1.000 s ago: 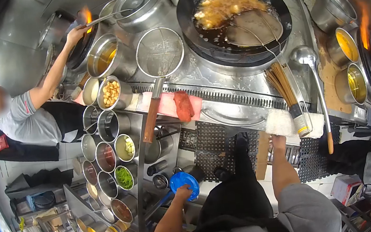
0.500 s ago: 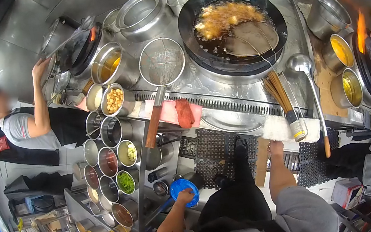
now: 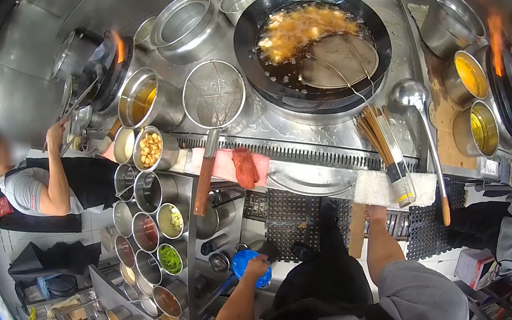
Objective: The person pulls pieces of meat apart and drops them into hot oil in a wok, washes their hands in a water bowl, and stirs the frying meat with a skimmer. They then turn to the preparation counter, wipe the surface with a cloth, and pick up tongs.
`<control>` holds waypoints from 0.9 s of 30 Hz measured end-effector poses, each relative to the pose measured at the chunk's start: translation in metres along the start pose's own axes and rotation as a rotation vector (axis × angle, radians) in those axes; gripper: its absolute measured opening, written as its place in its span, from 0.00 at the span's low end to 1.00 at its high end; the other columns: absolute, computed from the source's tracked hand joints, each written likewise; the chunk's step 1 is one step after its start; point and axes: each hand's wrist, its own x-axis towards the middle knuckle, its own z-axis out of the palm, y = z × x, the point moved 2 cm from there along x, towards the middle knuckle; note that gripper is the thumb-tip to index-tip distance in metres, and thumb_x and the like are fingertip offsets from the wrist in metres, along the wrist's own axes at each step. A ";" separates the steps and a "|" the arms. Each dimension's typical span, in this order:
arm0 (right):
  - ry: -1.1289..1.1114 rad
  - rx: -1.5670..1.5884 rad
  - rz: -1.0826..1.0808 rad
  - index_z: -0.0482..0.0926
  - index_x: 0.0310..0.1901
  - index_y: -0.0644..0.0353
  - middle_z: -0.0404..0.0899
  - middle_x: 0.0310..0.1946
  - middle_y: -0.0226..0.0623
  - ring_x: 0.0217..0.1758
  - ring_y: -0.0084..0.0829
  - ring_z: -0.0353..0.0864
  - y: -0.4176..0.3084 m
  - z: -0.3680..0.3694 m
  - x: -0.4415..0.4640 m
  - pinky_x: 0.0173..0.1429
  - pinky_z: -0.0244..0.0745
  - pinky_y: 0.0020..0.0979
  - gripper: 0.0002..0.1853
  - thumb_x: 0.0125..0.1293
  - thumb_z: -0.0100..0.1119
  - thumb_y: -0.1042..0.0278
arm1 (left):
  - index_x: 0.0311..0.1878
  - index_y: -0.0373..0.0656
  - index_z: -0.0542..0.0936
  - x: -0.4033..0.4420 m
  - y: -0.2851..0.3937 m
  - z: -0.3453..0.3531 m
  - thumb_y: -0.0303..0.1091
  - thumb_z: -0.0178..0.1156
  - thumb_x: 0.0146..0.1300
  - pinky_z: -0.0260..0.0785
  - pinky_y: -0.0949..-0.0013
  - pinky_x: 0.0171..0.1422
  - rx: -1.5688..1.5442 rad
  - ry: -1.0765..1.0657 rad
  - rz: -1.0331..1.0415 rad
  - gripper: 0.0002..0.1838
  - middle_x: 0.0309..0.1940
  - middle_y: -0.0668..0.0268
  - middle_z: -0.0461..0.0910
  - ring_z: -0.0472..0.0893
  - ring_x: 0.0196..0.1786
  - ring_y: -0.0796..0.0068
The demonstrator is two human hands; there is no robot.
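Observation:
My left hand [image 3: 258,266] is closed at the rim of a blue plastic bowl [image 3: 242,262], held low beside the pot rack. My right hand [image 3: 376,212] is at the counter's front edge, against a folded white towel [image 3: 371,187]; its fingers are hidden. Beyond it, a bamboo wok brush [image 3: 378,136] and the long wire handle of a round mesh skimmer [image 3: 338,68] rest over the towel. That skimmer lies in a large black wok [image 3: 246,43], where golden pieces [image 3: 307,32] bubble in oil. A ladle [image 3: 410,94] lies to the right.
A wood-handled strainer [image 3: 214,94] lies left of the wok, near a pink cloth with a red rag [image 3: 245,168]. Steel pots of ingredients, including chopped greens [image 3: 169,257], stand at left. Co-workers at both sides work at woks; flames [image 3: 496,44] rise on the right.
The view has shifted slightly, so the counter sits a little further left. Left co-worker's raised hand has come down. My hands keep about the same positions, the left still on the blue bowl.

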 end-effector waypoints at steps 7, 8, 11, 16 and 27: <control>0.063 0.183 0.108 0.75 0.38 0.58 0.76 0.18 0.40 0.12 0.31 0.74 -0.055 -0.049 -0.014 0.15 0.68 0.32 0.09 0.62 0.55 0.62 | 0.48 0.45 0.79 0.045 -0.017 0.026 0.44 0.52 0.57 0.69 0.57 0.58 0.205 -0.020 0.243 0.19 0.52 0.58 0.77 0.77 0.54 0.56; 0.119 0.126 0.000 0.75 0.39 0.58 0.77 0.20 0.41 0.12 0.31 0.74 -0.061 -0.056 -0.015 0.15 0.68 0.33 0.10 0.62 0.55 0.62 | 0.48 0.45 0.79 0.040 -0.010 0.018 0.44 0.52 0.57 0.69 0.57 0.58 0.207 -0.019 0.242 0.19 0.52 0.58 0.77 0.77 0.54 0.56; -0.006 0.026 -0.045 0.75 0.45 0.59 0.79 0.26 0.45 0.14 0.34 0.76 -0.091 -0.099 -0.017 0.19 0.72 0.35 0.14 0.61 0.56 0.61 | 0.48 0.46 0.79 0.035 0.013 -0.014 0.43 0.52 0.57 0.68 0.57 0.59 0.169 -0.062 0.093 0.18 0.53 0.58 0.76 0.76 0.54 0.55; 0.163 -0.237 -0.416 0.77 0.47 0.57 0.82 0.35 0.44 0.34 0.41 0.82 -0.103 -0.106 -0.018 0.42 0.76 0.41 0.15 0.59 0.56 0.63 | 0.48 0.45 0.78 0.047 0.013 -0.029 0.43 0.50 0.58 0.67 0.56 0.60 0.097 -0.021 0.080 0.19 0.53 0.56 0.76 0.76 0.55 0.54; -0.157 0.075 -0.072 0.77 0.32 0.62 0.80 0.21 0.40 0.16 0.26 0.77 -0.005 -0.024 -0.026 0.19 0.71 0.28 0.08 0.61 0.52 0.66 | 0.53 0.43 0.76 0.048 0.061 -0.064 0.44 0.50 0.58 0.65 0.57 0.62 0.123 -0.035 0.087 0.23 0.55 0.57 0.75 0.75 0.56 0.56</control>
